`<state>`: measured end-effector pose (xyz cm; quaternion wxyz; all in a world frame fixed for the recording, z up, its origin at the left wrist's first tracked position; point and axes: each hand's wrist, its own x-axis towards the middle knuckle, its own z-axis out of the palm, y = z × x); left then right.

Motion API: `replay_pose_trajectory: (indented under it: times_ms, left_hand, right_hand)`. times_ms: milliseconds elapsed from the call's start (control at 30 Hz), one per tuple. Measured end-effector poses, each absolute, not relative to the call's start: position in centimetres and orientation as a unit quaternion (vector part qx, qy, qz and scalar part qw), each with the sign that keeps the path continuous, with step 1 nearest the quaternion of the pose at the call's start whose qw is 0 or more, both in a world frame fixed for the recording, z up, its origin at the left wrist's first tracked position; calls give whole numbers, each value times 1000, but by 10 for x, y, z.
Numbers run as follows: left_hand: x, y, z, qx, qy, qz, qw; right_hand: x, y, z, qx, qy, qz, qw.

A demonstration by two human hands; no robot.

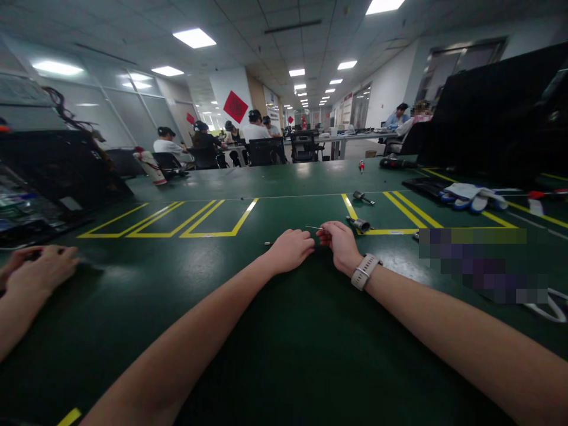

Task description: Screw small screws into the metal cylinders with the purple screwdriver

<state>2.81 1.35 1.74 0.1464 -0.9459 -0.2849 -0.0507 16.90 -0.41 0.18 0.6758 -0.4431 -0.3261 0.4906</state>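
Observation:
My right hand [341,244], with a pale watch on its wrist, is closed with fingertips pinching a thin metal rod [313,227] that points left. My left hand [291,248] is just to its left, back upward and fingers curled in; whatever it holds, if anything, is hidden. A small dark-tipped metal piece [266,243] lies on the green table [284,367] beside my left hand. To the right of my right hand are a metal socket-like part [358,225] and, behind it, a smaller dark metal part [364,197].
Yellow tape [208,234] outlines rectangles on the table. White-and-blue gloves [473,196] lie at the right, a dark tool [397,163] and a red-handled screwdriver [361,166] farther back. A co-worker's hands [42,272] rest at the left edge. Black equipment [497,118] stands right.

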Motion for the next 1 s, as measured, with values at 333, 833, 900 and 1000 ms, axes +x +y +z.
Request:
replay_pose_trajectory:
  times_ms: [333, 833, 900, 1000]
  left_hand:
    - [-6, 46, 17, -892, -416, -12, 174]
    - [-60, 66, 16, -785, -590, -4, 189]
    - [-59, 65, 16, -783, -593, -3, 188]
    - [-57, 63, 16, -780, -596, -8, 190]
  right_hand:
    - [172, -4, -1, -448, -346, 493, 661]
    - [175, -1, 8, -472, -458, 404, 635]
    - [185, 6, 18, -479, -488, 364, 633]
    - [211, 17, 31, -507, -519, 287, 626]
